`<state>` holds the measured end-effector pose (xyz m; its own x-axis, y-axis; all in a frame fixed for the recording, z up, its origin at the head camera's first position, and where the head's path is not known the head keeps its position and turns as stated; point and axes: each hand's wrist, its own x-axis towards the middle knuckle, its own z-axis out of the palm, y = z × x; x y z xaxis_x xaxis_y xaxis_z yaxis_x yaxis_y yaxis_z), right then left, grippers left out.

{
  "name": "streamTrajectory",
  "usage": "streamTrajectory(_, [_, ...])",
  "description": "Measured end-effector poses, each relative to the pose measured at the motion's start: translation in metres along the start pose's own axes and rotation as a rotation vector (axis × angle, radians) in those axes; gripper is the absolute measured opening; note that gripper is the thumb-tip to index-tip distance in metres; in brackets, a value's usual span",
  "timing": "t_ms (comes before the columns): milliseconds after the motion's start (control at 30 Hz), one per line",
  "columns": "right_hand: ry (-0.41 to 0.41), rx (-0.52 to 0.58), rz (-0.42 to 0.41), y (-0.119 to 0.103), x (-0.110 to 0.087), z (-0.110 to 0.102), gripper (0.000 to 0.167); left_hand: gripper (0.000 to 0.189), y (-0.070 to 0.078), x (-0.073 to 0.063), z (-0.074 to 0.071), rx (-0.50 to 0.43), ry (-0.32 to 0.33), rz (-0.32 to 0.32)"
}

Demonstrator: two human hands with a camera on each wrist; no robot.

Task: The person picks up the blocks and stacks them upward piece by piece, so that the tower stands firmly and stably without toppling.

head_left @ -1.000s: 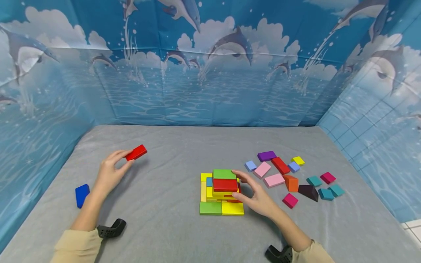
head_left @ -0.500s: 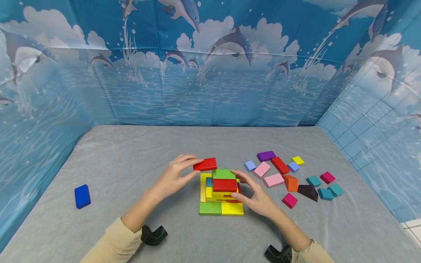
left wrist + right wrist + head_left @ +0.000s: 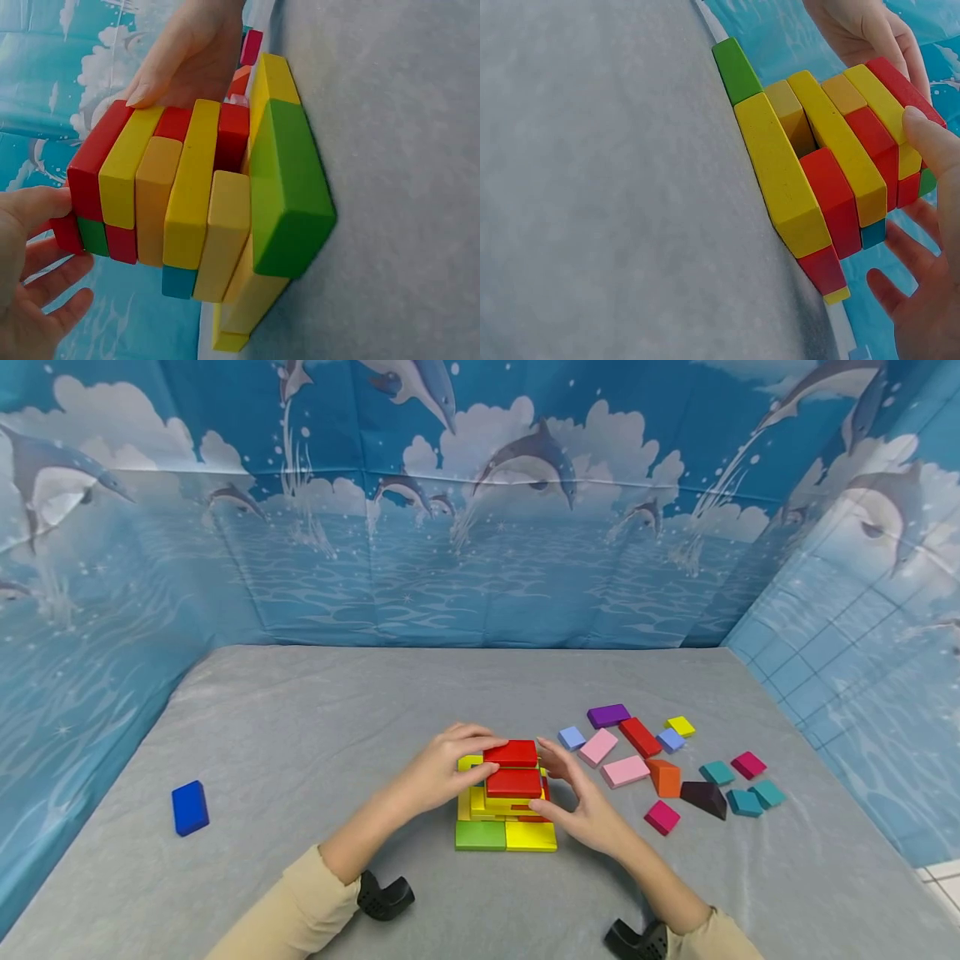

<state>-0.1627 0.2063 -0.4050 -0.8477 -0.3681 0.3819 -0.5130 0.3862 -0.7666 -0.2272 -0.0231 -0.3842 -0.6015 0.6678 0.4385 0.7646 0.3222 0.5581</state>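
A layered tower of coloured blocks stands on the grey cloth, green and yellow at its front base. My left hand holds a red block at the top back of the tower, over where the green block is, with its thumb toward the front. In the left wrist view the held red block lies against the green one. My right hand spans the tower's upper right side. Its thumb presses the front of the upper layers and its fingers reach behind.
A blue block lies alone at the left. Several loose blocks are scattered to the right, among them a pink one, an orange one and a dark wedge. A dolphin-print curtain rises behind the grey cloth.
My left hand has carried the red block from the left side across to the tower's top, where it now covers the green block. The right hand has stayed at the tower.
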Motion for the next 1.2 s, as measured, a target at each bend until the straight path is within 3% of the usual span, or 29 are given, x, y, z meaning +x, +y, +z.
streamTrajectory(333, [-0.005, -0.007, -0.032, 0.001, -0.001, -0.001, 0.074, 0.036, 0.003, 0.002, 0.003, -0.063, -0.023, -0.045])
streamTrajectory(467, [-0.011, -0.024, -0.037, 0.001, 0.000, -0.001, 0.071, 0.039, -0.002, -0.004, -0.003, -0.084, 0.036, -0.039])
streamTrajectory(567, [-0.013, -0.026, -0.024, 0.000, 0.000, -0.001, 0.070, 0.040, -0.013, -0.017, -0.018, -0.060, 0.111, -0.049])
streamTrajectory(733, [-0.015, -0.019, 0.002, -0.001, -0.001, 0.000, 0.069, 0.041, -0.049, -0.057, -0.061, 0.049, 0.176, -0.172])
streamTrajectory(933, [-0.011, -0.016, 0.001, 0.000, -0.001, 0.000, 0.069, 0.048, -0.094, -0.127, -0.116, 0.205, 0.158, -0.394])
streamTrajectory(1033, [-0.017, -0.014, 0.000, 0.001, -0.001, 0.000, 0.069, 0.051, -0.104, -0.163, -0.138, 0.237, 0.119, -0.493])
streamTrajectory(1200, [-0.019, -0.009, 0.005, 0.001, -0.001, 0.000, 0.069, 0.048, -0.113, -0.211, -0.160, 0.210, 0.091, -0.556])
